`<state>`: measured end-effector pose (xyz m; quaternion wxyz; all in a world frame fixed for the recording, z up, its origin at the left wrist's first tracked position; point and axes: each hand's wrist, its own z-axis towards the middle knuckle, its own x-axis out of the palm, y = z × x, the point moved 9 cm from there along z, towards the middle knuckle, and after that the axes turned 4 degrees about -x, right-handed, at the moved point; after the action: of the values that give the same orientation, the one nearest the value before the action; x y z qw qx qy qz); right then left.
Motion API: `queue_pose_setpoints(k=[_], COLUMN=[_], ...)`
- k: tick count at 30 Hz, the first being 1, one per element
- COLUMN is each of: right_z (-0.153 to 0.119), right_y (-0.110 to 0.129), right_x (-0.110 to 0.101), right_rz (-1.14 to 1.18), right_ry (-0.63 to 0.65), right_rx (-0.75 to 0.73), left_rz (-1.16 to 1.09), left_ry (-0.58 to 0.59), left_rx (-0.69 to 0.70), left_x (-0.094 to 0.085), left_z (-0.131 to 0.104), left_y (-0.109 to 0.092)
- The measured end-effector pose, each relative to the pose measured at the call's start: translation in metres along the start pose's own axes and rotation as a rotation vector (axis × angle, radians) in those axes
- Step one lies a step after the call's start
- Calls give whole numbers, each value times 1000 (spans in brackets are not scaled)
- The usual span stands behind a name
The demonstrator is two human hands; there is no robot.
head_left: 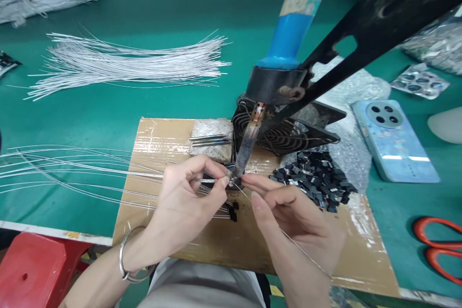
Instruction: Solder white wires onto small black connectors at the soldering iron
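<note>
A soldering iron with a blue handle (285, 38) is clamped in a black stand, its tip pointing down at the work spot. My left hand (191, 192) is closed in a pinch just left of the tip, on a thin white wire (140, 173) that trails off to the left. The wire's end is hidden by my fingertips and the tip. My right hand (296, 216) pinches a thin strand of solder wire (299, 249), which runs from the tip back across the palm. Below my left fingers lie several wires with small black pieces (234, 211) at their ends.
A cardboard sheet (151, 139) covers the work area. A black fan (285, 130) stands behind the tip, beside a pile of black pieces (317, 178). A bundle of white wires (133, 62) lies at the back left. A blue phone (397, 144) and red-handled scissors (438, 245) are at right.
</note>
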<state>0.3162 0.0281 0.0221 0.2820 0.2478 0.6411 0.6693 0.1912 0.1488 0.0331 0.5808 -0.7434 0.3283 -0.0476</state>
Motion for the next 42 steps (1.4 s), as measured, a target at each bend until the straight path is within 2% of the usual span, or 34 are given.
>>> queue_pose_setpoints(k=[2,7,25,42], right_z=[0,-2,-3,-4], right_y=[2,-3,2,4], right_x=[1,0,-1,-2], right_rz=[2,14,-90,-120], right_ry=[8,-26,-10,-9], right_rx=[-17,52,-74,-88], left_rz=[0,2,19,23], left_ry=[-5,-6,6,-4], left_rx=[-2,10,18,25], left_x=[-1,-1,1,-1], left_z=[-1,-2,-3,-2], left_y=[0,1,-2,-1])
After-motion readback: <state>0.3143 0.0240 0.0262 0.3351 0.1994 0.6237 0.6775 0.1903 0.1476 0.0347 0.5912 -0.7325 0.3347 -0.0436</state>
